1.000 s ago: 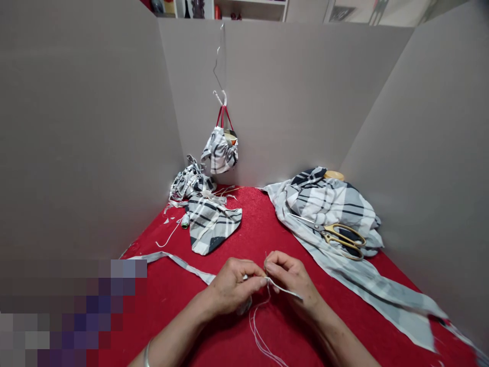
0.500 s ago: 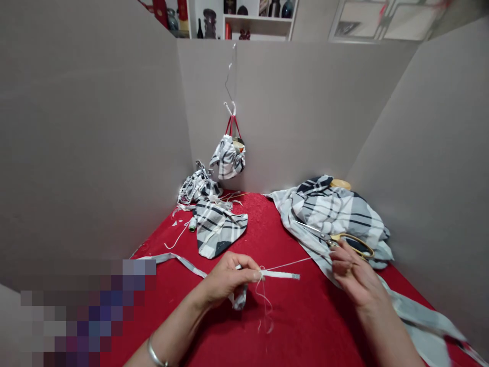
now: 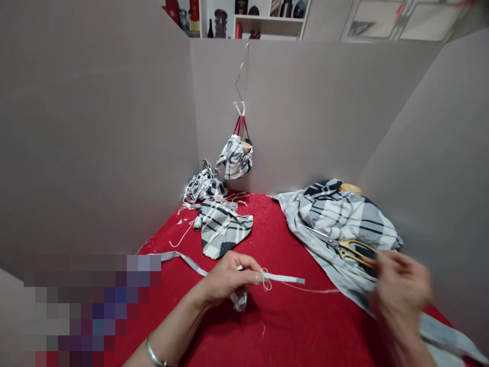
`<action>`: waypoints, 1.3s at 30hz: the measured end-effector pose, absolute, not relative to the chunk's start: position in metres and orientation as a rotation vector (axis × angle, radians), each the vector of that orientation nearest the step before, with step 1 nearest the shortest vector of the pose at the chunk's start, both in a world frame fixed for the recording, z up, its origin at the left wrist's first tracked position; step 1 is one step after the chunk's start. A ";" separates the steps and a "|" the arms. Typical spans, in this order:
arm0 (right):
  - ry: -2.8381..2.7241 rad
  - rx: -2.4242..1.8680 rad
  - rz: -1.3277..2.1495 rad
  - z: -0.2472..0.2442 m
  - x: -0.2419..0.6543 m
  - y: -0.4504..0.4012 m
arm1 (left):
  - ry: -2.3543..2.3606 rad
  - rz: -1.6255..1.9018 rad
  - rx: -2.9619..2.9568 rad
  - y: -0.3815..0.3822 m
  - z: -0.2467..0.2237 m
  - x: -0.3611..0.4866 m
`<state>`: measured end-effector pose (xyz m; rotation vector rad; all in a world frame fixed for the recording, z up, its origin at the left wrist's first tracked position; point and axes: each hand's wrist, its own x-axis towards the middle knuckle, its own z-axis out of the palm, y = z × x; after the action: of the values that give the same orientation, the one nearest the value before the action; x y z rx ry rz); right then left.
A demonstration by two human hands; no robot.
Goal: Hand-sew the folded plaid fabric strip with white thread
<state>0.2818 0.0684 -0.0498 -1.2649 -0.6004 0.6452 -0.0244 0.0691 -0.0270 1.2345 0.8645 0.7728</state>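
Note:
My left hand (image 3: pixel 239 278) pinches a narrow folded fabric strip (image 3: pixel 284 278), whose white end sticks out to the right. A loop of thin thread (image 3: pixel 267 280) hangs at my left fingertips, and the thread runs right toward my right hand (image 3: pixel 401 288). That hand is closed and blurred by motion; what its fingers grip is too small to make out. It is beside the gold handles of the scissors (image 3: pixel 353 251), which lie on a heap of grey plaid cloth (image 3: pixel 344 211).
A plaid cloth piece (image 3: pixel 225 229), a small thread spool (image 3: pixel 197 223) and a bundle of scraps (image 3: pixel 204 184) lie back left on the red table cover (image 3: pixel 263 219). A plaid pouch (image 3: pixel 237 158) hangs before the back panel. Grey panels (image 3: pixel 298 112) enclose the table.
My right hand has moved right and slightly down, drawing the thread; the loop at my left fingertips has become smaller. The view has shifted a little. My left hand still pinches the strip.

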 end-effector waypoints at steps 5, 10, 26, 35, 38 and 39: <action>-0.932 -0.962 1.595 -0.042 0.173 0.048 | 0.865 0.786 1.246 0.068 -0.028 -0.022; -0.934 -0.885 1.838 -0.060 0.154 0.040 | 0.883 0.747 1.261 0.067 -0.028 -0.019; -0.565 -0.960 1.367 -0.072 0.219 0.083 | 0.898 0.704 1.295 0.068 -0.034 -0.018; -0.680 -1.080 1.192 -0.063 0.216 0.076 | 0.930 0.710 1.349 0.070 -0.034 -0.019; -0.831 -1.070 1.272 -0.055 0.202 0.061 | 0.967 0.702 1.382 0.069 -0.036 -0.016; -0.892 -1.062 1.341 -0.053 0.197 0.056 | 0.965 0.695 1.385 0.069 -0.036 -0.014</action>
<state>0.1968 0.0556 -0.0531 -1.0624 -0.8924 1.3413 -0.0144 0.0689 -0.0364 1.3849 0.9654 0.6947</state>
